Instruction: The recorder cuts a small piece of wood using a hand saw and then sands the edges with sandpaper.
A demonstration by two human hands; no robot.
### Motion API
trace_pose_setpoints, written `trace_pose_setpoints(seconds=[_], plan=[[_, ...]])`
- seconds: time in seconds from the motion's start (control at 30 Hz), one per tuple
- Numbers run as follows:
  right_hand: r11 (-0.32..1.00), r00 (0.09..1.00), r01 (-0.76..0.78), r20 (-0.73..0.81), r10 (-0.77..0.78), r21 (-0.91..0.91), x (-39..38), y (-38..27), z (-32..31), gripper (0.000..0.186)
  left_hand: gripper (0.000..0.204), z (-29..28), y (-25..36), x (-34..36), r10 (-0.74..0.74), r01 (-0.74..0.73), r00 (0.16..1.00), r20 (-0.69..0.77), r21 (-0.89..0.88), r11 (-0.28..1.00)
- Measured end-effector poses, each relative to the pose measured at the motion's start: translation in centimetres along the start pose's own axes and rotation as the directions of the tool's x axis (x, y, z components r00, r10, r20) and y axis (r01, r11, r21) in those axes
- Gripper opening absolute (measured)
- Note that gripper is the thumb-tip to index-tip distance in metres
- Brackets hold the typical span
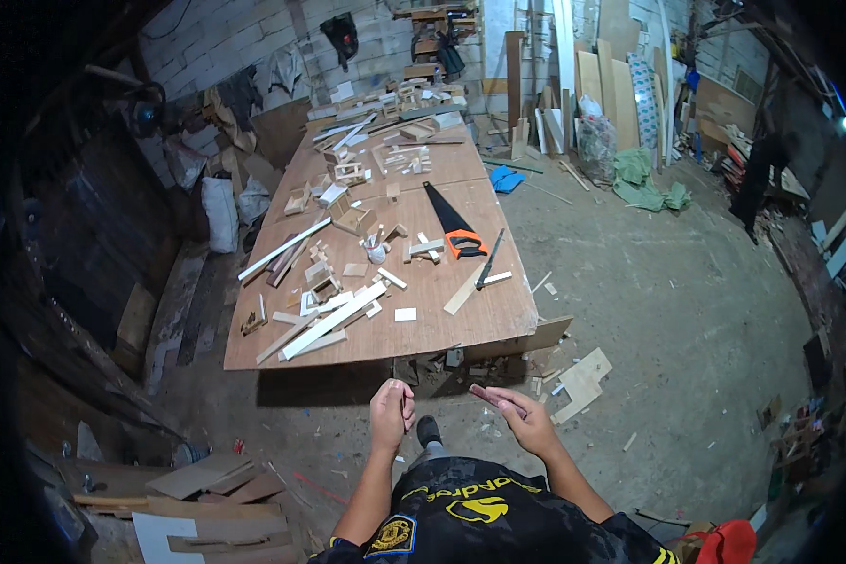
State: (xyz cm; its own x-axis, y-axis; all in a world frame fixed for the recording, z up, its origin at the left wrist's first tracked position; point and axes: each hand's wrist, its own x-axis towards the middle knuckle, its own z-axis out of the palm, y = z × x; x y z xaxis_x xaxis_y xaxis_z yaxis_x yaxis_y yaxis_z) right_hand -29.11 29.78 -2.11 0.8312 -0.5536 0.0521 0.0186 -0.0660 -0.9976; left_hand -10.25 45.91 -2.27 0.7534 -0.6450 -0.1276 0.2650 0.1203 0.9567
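My right hand [532, 428] is closed round a short reddish-brown flat strip [487, 394], which sticks out past the fingers toward the left. Whether the strip is wood or folded sandpaper I cannot tell. My left hand [391, 411] is curled closed a little way to the left of it, and anything inside is hidden by the fingers. Both hands are held in front of my body, short of the near edge of the wooden worktable [423, 334]. Nearest on the table lie a long pale wood strip [334, 321] and a small white square piece [405, 315].
A handsaw [454, 224] with an orange handle lies at the table's right side, beside a dark slim tool [490, 258]. Small wooden boxes [354, 219] and offcuts cover the left and far parts. Wood scraps [583, 383] litter the floor right of the table; boards [616, 94] lean at the back.
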Motion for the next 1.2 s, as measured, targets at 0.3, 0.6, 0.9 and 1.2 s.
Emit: trace_pose_setpoints(seconds=[0.3, 0.6, 0.9, 1.2], plan=[[0.993, 0.997, 0.049, -0.066, -0.042, 0.106, -1.0, 4.0, -0.6, 0.031, 0.032, 2.1, 0.2, 1.1, 0.069, -0.174, 0.975, 0.214, 0.525, 0.833], [0.986, 0.92, 0.1, -0.389, -0.04, 0.136, -1.0, 2.9, -0.4, 0.037, 0.022, 3.7, -2.6, 1.1, -0.169, 0.14, 0.963, 0.21, 0.147, 0.979], [0.923, 0.865, 0.198, -0.502, -0.005, 0.331, 1.1, 2.1, 0.3, 0.04, 0.023, 7.3, -4.6, -1.0, -0.177, 0.174, 0.87, 0.459, 0.049, 0.983], [0.932, 0.922, 0.209, -0.376, -0.087, 0.295, 2.4, 1.7, 1.9, 0.036, 0.038, 6.6, -4.4, -1.3, -0.364, -0.08, 0.653, 0.664, 0.539, 0.839]])
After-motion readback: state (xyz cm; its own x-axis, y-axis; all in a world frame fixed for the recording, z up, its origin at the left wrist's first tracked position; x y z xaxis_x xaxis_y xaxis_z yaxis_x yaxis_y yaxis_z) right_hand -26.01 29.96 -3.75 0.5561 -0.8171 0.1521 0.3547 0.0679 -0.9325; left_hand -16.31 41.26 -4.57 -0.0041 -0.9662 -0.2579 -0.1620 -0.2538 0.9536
